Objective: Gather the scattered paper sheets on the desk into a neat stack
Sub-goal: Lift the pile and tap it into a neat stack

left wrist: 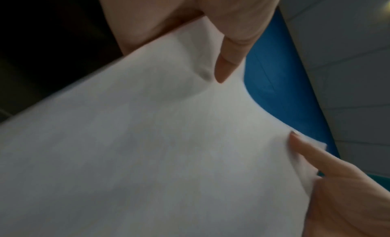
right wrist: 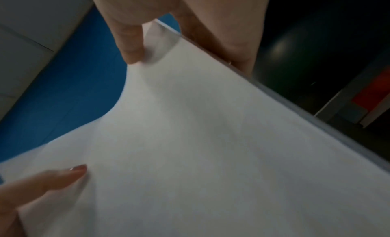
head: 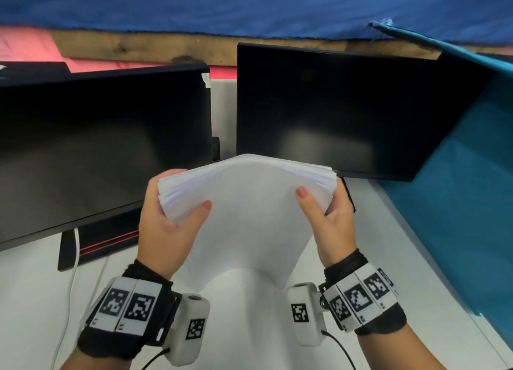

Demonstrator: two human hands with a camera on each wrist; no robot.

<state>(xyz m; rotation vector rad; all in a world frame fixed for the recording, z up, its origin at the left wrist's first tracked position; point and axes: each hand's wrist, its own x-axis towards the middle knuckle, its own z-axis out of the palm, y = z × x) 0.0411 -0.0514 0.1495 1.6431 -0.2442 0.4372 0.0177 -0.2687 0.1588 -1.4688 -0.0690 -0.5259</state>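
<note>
**Both hands holding a bowed stack of paper above the desk**

Left hand point(head: 163, 225) and right hand point(head: 330, 219) each grip one side of a thick stack of plain white paper sheets point(head: 244, 211), which we see raised above the white desk surface point(head: 36, 286) in front of the person. On each side the thumb presses on the near face of the stack while the fingers curl round its edge to the far face. The stack bows upward in the middle, and its side edges fan slightly, so that the separate sheets show as fine layers. Its lower corner hangs between the two wrists.

From the left wrist view we see the left thumb point(left wrist: 230, 53) lying on the paper point(left wrist: 147, 140), and the right thumb point(left wrist: 312, 157) at the opposite edge. The right wrist view shows the mirror arrangement, with the right thumb point(right wrist: 131, 43) on the sheet point(right wrist: 190, 148).

Behind the stack stand two dark, unlit flat monitors, one at left point(head: 97, 147) and one at right point(head: 347, 114). A teal fabric partition point(head: 466, 203) borders the desk on the right. Each wrist carries a band with black-and-white square markers point(head: 125, 305) and a small white camera housing point(head: 191, 328).
</note>
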